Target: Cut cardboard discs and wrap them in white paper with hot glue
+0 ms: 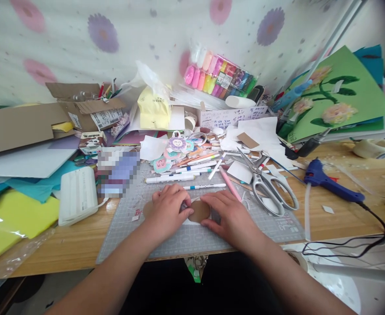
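Observation:
A brown cardboard round (200,211) lies on the grey cutting mat (186,240) at the table's front edge. My left hand (168,210) rests on the round's left side with fingers curled; something small and dark shows under the fingertips, too hidden to name. My right hand (229,215) lies on the round's right side, fingers pressed down flat on the mat and the round's edge. A second brown edge (146,209) peeks out left of my left hand.
Silver scissors (265,183) lie right of my hands; a blue glue gun (328,183) with black cord lies further right. Several pens and markers (179,177) lie behind the hands. A white box (77,194), coloured paper sheets (22,214), cardboard boxes (84,109) and clay packs (218,76) crowd the back.

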Tool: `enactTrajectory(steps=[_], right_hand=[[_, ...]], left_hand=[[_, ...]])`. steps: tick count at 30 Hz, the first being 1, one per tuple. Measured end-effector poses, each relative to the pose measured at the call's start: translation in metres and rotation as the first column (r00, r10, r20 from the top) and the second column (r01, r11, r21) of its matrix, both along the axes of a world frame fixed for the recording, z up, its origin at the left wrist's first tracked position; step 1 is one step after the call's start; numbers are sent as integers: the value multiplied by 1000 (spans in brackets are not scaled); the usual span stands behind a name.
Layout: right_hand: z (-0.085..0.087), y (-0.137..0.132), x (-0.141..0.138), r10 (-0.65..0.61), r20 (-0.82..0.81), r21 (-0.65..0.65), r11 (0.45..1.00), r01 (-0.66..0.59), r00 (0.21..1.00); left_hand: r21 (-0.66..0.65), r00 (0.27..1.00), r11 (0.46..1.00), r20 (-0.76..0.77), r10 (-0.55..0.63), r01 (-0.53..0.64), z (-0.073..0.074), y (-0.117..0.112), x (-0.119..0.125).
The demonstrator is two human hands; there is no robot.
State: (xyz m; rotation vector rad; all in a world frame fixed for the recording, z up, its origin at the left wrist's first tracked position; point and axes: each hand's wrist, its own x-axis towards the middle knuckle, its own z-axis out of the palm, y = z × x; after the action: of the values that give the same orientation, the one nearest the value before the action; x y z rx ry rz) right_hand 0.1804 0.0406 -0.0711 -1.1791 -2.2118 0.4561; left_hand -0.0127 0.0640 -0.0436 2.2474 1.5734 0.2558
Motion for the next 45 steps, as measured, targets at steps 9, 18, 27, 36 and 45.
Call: enactTrajectory(steps=[9,18,27,36,45], right_hand=[[-5,3,1,-44,-9,-16,999,44,999],[-2,1,-2,-70,-9,-63,996,70,997],[1,8,6,-201,-577,-404,913,-63,792],[36,67,-19,-361,-774,-516,835,-190,520],[25,77,-23,-367,-800,-488,858,-160,475]], left_hand=[[-12,1000,999,4,31,-31,3,2,5],[-83,997,997,74,2,4,13,5,5],[-241,893,968,448,49,68,23,5,1],[-270,670,961,724,164,56,39,51,-6],[-422,461,904,817,346,70,10,51,-14]])
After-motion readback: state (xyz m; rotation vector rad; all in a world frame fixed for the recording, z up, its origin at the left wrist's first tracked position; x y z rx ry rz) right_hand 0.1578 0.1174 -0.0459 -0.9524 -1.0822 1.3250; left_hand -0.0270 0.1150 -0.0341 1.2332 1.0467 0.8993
